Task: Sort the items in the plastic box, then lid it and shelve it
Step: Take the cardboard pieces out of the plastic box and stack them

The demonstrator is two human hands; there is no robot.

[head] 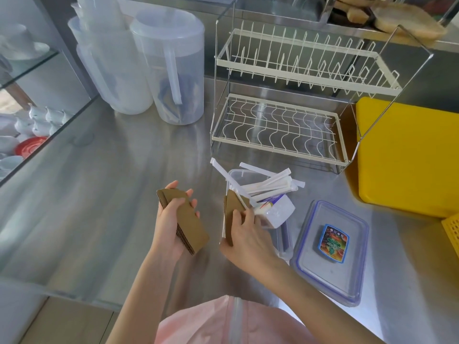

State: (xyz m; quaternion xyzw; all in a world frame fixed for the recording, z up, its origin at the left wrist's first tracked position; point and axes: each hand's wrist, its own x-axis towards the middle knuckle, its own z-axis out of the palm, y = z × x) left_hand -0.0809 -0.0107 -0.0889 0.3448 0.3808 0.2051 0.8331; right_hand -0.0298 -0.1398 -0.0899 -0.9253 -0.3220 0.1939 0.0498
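A clear plastic box (285, 240) stands on the steel counter, holding several white wrapped straws (269, 186) and a white packet (279, 211). Its lid (330, 252), clear with a blue rim, lies flat to the right with a colourful label on it. My left hand (171, 219) grips a stack of brown cardboard sleeves (190, 225) to the left of the box. My right hand (244, 234) pinches a few more brown cardboard sleeves (234, 206) at the box's left edge, together with a straw.
A two-tier white wire dish rack (285, 115) stands behind the box. Two translucent pitchers (149, 65) sit at the back left. A yellow board (409, 155) and yellow basket (452, 232) are on the right. A glass cabinet with white cups (29, 120) lies left.
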